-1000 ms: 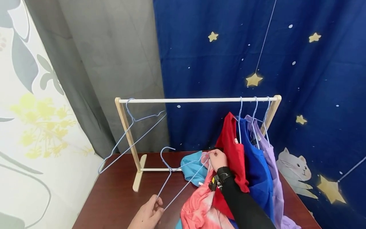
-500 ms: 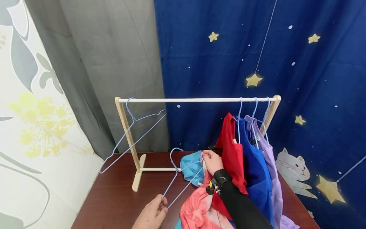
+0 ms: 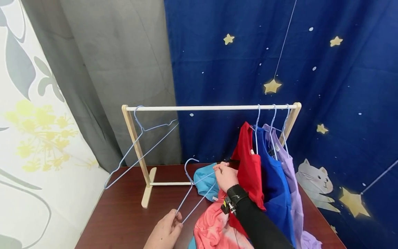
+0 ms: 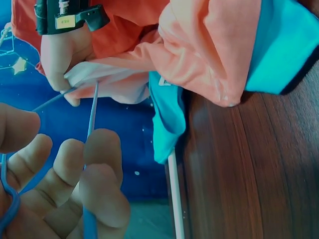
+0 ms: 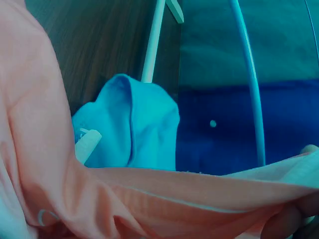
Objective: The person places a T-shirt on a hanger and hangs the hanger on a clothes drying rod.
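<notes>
head view, starting at the grip: the left hand (image 3: 164, 232) pinches the lower corner of a light blue wire hanger (image 3: 193, 188), fingers curled round the wire. left wrist view shows the same, the wire running between the fingertips (image 4: 102, 149). the right hand (image 3: 226, 176), in a black sleeve, pinches the edge of a pink tie-dye shirt (image 3: 214, 224) right where the far end of the hanger meets it. the hanger is tilted, hook up, above the dark brown wooden table (image 3: 130, 214).

just beside the pink shirt lies a crumpled turquoise garment (image 3: 203, 181). behind stands a small wooden clothes rack (image 3: 136, 145) with a white rail. a bare wire hanger (image 3: 140, 145) hangs near its left end; a red shirt (image 3: 250, 173), a blue shirt (image 3: 275, 186) and a lilac shirt (image 3: 290, 183) hang at the right end.
</notes>
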{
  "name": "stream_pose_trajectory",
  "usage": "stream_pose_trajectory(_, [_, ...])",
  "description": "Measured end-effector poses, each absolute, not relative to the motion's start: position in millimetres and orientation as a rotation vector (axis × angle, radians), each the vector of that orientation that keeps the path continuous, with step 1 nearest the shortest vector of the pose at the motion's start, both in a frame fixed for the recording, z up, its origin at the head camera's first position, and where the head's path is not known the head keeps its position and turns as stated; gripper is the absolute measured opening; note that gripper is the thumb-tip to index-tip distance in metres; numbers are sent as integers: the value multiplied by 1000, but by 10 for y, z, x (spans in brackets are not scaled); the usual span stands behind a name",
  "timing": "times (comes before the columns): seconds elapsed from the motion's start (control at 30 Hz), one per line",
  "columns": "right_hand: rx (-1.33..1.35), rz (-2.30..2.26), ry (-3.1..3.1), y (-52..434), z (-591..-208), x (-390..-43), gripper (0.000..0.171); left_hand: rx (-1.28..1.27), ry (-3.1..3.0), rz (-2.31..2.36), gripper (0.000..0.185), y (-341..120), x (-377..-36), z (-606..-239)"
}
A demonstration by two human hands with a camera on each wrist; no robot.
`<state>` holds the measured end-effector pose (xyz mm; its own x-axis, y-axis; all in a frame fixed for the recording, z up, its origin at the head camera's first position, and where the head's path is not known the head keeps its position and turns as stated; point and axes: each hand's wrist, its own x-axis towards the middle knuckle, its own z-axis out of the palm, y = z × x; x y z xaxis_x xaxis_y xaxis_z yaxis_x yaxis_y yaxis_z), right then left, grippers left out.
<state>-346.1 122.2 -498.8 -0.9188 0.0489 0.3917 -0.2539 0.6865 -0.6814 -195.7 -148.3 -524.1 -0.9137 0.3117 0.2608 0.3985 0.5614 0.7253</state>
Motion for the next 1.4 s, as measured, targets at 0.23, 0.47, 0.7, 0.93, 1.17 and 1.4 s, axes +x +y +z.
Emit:
stream_pose_trajectory(0.23, [321,1097,-2490,1066,-4915,-3348,21,-572,-2739,-1324,15,-1433,-1980,-5175])
stream_pose_trajectory(0.47, [344,1060,-2544,934,-4857,-3201,23,-518,-2751,-1360,14,-1369,-1970,-5160])
stream_pose_trajectory(0.7, [424,913,-2397,881,-4886,-3129,21,-493,-2706,-1428,14,-1296,-1950,-5185])
stream_pose_trajectory(0.93, [535,843,-2218,895,-4974,-3123,23,-482,-2711,-1446,14,-1235,-1952,-5164])
stream_pose_trajectory(1.17, [592,912,-2251,857,-5005,-3008,25,-489,-2717,-1467,11,-1130,-1973,-5154])
stream_pose_trajectory(1.4, [602,914,-2241,856,-5020,-2913,22,-513,-2666,-1510,12,-996,-1993,-5181])
